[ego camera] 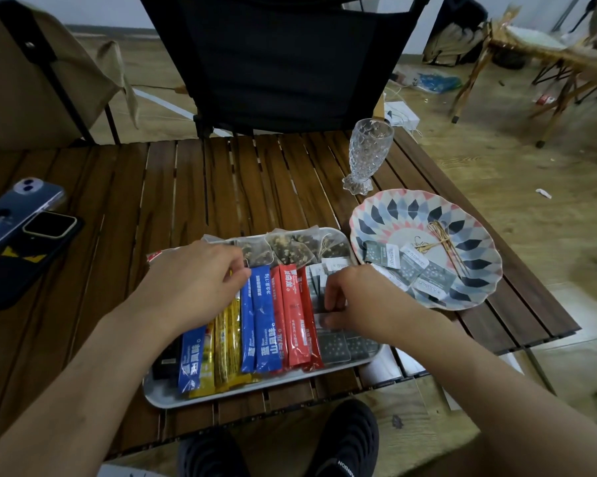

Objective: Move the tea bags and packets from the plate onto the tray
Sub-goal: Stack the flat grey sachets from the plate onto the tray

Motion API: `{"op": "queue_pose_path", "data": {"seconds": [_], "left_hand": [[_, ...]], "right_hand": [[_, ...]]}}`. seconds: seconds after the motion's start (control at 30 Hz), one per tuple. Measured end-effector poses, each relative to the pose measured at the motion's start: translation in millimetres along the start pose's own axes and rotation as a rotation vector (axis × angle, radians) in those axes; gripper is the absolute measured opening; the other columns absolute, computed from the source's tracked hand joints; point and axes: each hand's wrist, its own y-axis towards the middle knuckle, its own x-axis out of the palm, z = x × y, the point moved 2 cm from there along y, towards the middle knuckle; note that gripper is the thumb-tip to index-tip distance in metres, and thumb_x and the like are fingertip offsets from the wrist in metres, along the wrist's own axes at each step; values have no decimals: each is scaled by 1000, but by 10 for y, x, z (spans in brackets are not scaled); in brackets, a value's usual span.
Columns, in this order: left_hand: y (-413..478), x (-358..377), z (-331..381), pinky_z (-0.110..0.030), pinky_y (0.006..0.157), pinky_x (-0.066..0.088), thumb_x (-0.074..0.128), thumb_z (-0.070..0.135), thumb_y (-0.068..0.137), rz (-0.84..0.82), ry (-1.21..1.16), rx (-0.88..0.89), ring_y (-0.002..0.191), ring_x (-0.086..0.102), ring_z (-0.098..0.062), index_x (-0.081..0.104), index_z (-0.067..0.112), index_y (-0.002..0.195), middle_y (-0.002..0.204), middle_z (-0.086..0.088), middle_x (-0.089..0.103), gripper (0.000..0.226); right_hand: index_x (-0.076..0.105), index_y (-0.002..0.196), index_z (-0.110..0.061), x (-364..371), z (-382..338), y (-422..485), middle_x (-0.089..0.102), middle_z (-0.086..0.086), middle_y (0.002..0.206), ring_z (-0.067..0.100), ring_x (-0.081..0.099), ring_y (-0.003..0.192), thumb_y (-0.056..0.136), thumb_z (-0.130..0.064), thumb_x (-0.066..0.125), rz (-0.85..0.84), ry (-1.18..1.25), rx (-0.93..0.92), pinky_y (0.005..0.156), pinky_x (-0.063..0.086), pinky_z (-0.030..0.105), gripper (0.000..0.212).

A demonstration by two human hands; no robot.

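Head: right hand on tray packets

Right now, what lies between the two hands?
Head view: blue stick packets and red stick packets lie side by side on the tray between the left hand and the right hand, which pinches a grey sachet.

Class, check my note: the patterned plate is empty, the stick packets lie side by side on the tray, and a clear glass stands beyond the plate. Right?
Not empty: the head view shows the plate holds several small packets and a tied bundle of sticks. The stick packets, tray and glass are as stated.
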Motion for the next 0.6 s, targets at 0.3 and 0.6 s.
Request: {"op": "queue_pose_path", "data": {"seconds": [0.3, 0.6], "left_hand": [[1, 5, 20, -19, 62, 47, 48, 54, 98, 18, 6, 7, 83, 60, -1, 56, 38, 94, 90, 17, 64, 18], [30, 24, -20, -17, 53, 36, 50, 54, 97, -2, 0, -3, 73, 55, 3, 53, 39, 90, 80, 19, 58, 17]], "right_hand": [[74, 94, -23, -145, 13, -37, 71, -10, 92, 5, 65, 82, 89, -24, 70, -21, 22, -92, 77, 58, 26, 7], [61, 128, -20, -446, 881, 236, 64, 2, 125, 22, 59, 111, 92, -33, 66, 326, -86, 226, 94, 47, 37, 38]]}}
